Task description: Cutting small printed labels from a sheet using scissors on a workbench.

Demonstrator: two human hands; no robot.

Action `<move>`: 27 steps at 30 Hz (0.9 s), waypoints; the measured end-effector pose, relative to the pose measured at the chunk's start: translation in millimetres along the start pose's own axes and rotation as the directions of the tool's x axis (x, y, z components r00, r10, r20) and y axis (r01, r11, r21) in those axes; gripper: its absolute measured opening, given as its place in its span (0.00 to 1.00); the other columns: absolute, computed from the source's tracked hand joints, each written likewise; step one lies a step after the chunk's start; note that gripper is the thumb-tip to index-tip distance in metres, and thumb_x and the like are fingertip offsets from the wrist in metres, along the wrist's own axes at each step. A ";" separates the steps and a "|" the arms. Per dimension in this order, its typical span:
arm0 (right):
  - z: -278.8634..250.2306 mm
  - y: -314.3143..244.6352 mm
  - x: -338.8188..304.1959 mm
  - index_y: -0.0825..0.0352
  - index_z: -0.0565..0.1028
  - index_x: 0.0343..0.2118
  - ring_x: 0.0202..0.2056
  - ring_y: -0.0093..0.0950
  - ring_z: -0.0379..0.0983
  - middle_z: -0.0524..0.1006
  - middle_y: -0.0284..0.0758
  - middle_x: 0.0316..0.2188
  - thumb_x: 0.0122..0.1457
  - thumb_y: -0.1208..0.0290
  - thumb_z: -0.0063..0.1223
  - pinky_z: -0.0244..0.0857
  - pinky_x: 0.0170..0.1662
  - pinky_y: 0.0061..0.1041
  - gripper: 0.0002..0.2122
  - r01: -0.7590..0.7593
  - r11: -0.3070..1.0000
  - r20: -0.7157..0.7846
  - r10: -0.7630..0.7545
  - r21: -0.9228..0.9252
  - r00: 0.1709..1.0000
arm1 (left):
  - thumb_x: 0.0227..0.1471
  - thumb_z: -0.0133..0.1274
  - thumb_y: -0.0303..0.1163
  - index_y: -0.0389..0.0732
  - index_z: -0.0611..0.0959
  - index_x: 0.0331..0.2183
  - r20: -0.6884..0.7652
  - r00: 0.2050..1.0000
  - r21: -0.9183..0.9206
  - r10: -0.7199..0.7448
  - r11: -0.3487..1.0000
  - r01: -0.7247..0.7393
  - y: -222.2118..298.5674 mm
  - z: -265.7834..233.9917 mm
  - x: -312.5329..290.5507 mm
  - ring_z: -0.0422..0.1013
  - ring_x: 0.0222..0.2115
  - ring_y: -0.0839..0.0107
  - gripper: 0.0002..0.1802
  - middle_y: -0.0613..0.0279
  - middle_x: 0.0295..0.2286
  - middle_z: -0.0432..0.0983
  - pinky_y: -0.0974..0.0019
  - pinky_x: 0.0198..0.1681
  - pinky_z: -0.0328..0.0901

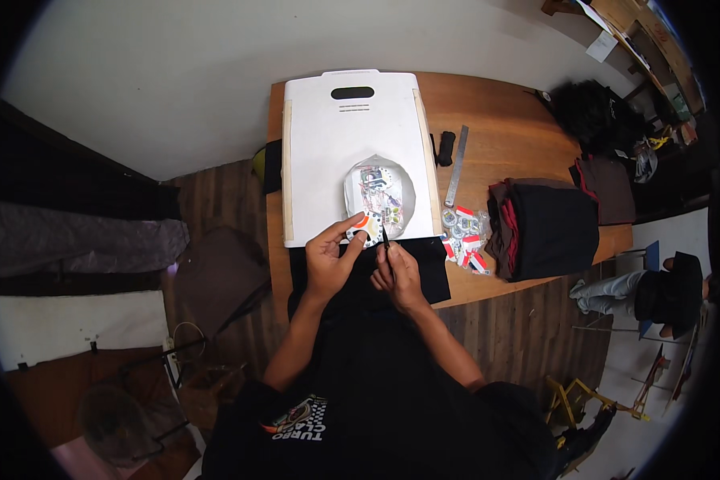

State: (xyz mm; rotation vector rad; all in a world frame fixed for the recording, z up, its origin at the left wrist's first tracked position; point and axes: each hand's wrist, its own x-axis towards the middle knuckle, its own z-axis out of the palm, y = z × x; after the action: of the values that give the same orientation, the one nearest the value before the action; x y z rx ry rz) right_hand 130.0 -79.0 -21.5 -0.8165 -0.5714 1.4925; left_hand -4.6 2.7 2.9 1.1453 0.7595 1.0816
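My left hand [328, 260] is closed on the edge of a small white printed piece [366, 226] with orange and black patterns, thumb and fingers pinching it. My right hand [398, 274] grips a thin black pen-like tool [385, 235], its upper end beside the piece's right edge; its exact kind is too small to tell. Just beyond both hands lies a round whitish container or wrapper [410, 192] with colourful printed pieces [380, 184] inside. It rests on a white board [316, 160] with a dark handle slot.
The board lies on a wooden table [504, 104]. To its right are a metal ruler [458, 164], a small black object [446, 148], clear packets with red-and-white pieces [466, 240] and folded dark clothes [552, 228]. Another person [668, 292] is at far right, a fan [116, 424] at lower left.
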 end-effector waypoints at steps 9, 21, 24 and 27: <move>-7.4 0.0 -2.5 0.63 0.66 0.36 0.12 0.16 0.46 0.54 0.23 0.13 0.73 0.54 0.35 0.44 0.20 0.20 0.16 0.001 0.999 0.029 0.000 -0.033 1.000 | 0.57 0.57 0.17 0.27 0.79 0.51 -0.007 1.000 0.005 0.004 1.000 -0.003 1.9 5.6 -2.5 0.75 0.41 0.75 0.19 0.52 0.43 0.79 0.75 0.41 0.72; -15.3 -12.5 -8.8 0.63 0.66 0.36 0.12 0.16 0.46 0.53 0.23 0.12 0.73 0.54 0.35 0.44 0.20 0.20 0.17 0.002 0.999 0.033 -0.001 -0.038 0.999 | 0.57 0.56 0.17 0.27 0.79 0.51 -0.022 1.000 -0.012 -0.008 1.000 0.008 1.8 20.2 -5.7 0.75 0.41 0.75 0.19 0.51 0.43 0.79 0.75 0.40 0.72; -17.4 -10.8 -8.6 0.63 0.66 0.36 0.12 0.16 0.46 0.53 0.23 0.12 0.73 0.54 0.35 0.44 0.20 0.20 0.17 0.000 0.999 0.042 0.002 -0.034 0.999 | 0.57 0.56 0.17 0.27 0.79 0.51 -0.019 1.000 -0.012 -0.009 1.000 0.009 1.7 21.1 -5.7 0.75 0.41 0.75 0.19 0.52 0.43 0.79 0.76 0.40 0.72; -13.4 -16.5 -10.3 0.63 0.66 0.36 0.12 0.16 0.45 0.53 0.23 0.12 0.73 0.54 0.35 0.43 0.20 0.20 0.17 -0.013 0.999 0.034 0.015 -0.036 0.999 | 0.57 0.56 0.16 0.27 0.79 0.51 0.002 1.000 -0.017 -0.005 1.000 0.005 1.5 20.7 -6.0 0.75 0.41 0.75 0.19 0.51 0.43 0.79 0.75 0.40 0.72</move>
State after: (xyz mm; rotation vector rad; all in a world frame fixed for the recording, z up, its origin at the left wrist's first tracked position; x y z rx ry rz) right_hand 150.5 -89.1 -15.6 -0.8248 -0.6206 1.5154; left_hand 11.7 -9.8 9.7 1.1298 0.7502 1.0812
